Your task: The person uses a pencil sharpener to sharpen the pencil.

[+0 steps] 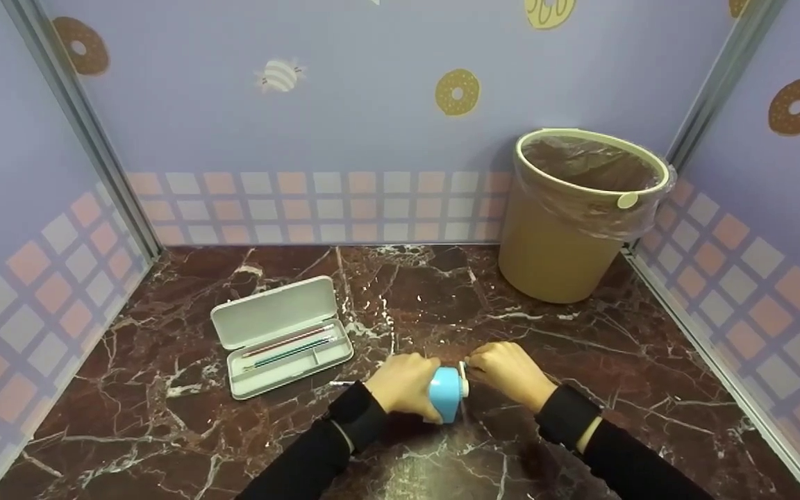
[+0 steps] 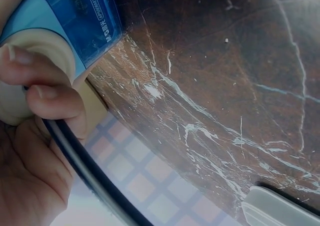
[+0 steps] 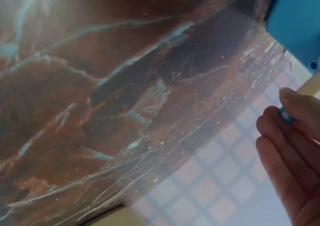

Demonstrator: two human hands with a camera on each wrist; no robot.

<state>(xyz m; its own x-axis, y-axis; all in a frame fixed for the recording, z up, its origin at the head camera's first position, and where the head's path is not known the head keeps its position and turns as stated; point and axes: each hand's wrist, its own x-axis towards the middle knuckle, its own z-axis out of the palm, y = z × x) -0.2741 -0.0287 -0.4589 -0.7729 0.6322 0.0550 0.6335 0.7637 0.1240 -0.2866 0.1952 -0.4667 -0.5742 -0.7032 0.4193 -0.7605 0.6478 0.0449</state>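
A light-blue crank pencil sharpener (image 1: 446, 396) with a translucent blue shavings drawer (image 2: 87, 20) is gripped by my left hand (image 1: 398, 383), low in the middle of the head view. Curled fingers of that same hand hold a dark, silver-striped pencil (image 2: 85, 166), whose hidden end meets the sharpener's cream round front (image 2: 42, 43). The pencil's other end (image 1: 341, 383) sticks out leftward past the wrist. On the sharpener's right side, my right hand (image 1: 511, 373) pinches the small blue knob (image 3: 285, 115) of the cream crank (image 1: 464, 382).
Left of the hands lies an opened pale pencil case (image 1: 271, 385), lid (image 1: 275, 312) tilted back, holding a red pencil (image 1: 289, 342) and a green pencil (image 1: 292, 353). A tan bin (image 1: 553, 236) with a clear liner stands back right. Patterned walls enclose the dark marbled tabletop (image 1: 164, 430).
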